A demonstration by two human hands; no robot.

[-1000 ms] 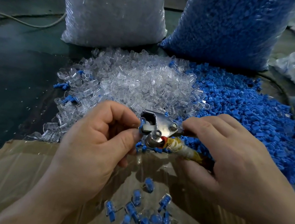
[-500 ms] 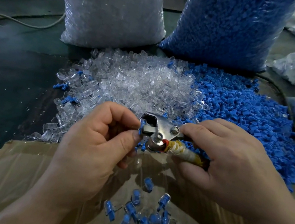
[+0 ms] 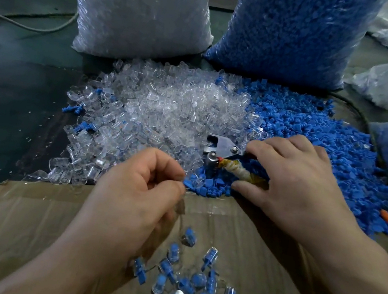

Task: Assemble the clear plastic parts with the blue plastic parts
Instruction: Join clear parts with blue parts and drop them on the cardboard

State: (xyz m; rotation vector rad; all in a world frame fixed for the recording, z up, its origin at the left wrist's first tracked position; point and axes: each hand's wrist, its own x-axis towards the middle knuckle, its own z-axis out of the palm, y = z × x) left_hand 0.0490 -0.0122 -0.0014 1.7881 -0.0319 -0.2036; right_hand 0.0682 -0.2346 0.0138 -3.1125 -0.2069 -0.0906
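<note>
Clear plastic parts (image 3: 169,106) heap at frame centre, with blue plastic parts (image 3: 317,141) to their right. Right hand (image 3: 298,179) grasps the metal tool (image 3: 223,149). Left hand (image 3: 139,189) is curled at lower centre, but I cannot tell if it holds anything.

L hand (image 3: 133,193) curled over box (image 3: 36,210); R hand (image 3: 296,187) grips tool (image 3: 223,151) on blue parts (image 3: 318,131).

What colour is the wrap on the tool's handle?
The wrap is off-white and yellowish, head view.

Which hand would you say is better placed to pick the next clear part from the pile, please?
Probably left. The left hand hovers at the near edge of the clear parts, whereas the right hand holds the metal tool over the blue parts. Whether the left holds anything is unclear.
</note>
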